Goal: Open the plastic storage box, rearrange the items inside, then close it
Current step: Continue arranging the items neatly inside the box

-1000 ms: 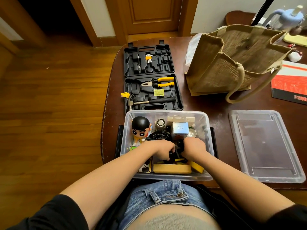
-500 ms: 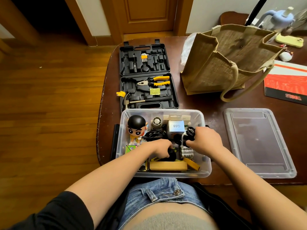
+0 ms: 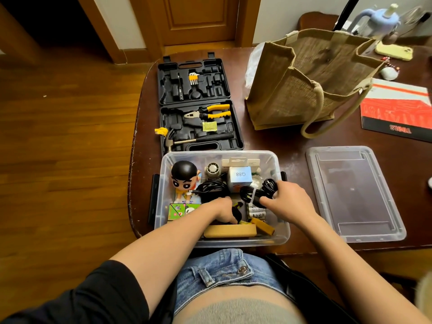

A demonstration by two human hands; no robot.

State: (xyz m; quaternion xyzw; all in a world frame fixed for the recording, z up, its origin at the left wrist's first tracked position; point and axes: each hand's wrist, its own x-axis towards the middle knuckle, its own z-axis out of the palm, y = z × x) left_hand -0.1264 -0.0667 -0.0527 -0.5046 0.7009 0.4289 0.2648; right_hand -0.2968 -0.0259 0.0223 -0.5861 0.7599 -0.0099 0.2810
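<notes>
While the clear plastic storage box [image 3: 281, 232] sits at the near edge of the worktop [image 3: 275, 139], we record the opening step as complete: its lid [image 3: 355, 195] lies flat to the right, apart from the box. We judge the rearranging to be in progress. We find the right hand [image 3: 288, 201] with fingers [image 3: 268, 202] curled around a bundled black cable [image 3: 254, 192], held at about rim height on the right side of the box. We find the left hand [image 3: 222, 210] lower among the contents, fingers bent over a dark item; whether they pinch it we cannot tell. A second cable coil [image 3: 211, 187], a doll figure [image 3: 184, 180], a small grey carton [image 3: 239, 178] and batteries [image 3: 257, 211] lie loosely arranged inside (no settled order is apparent). Outstanding, in our judgement: placing the held cable, tidying the remainder, refitting the lid.
</notes>
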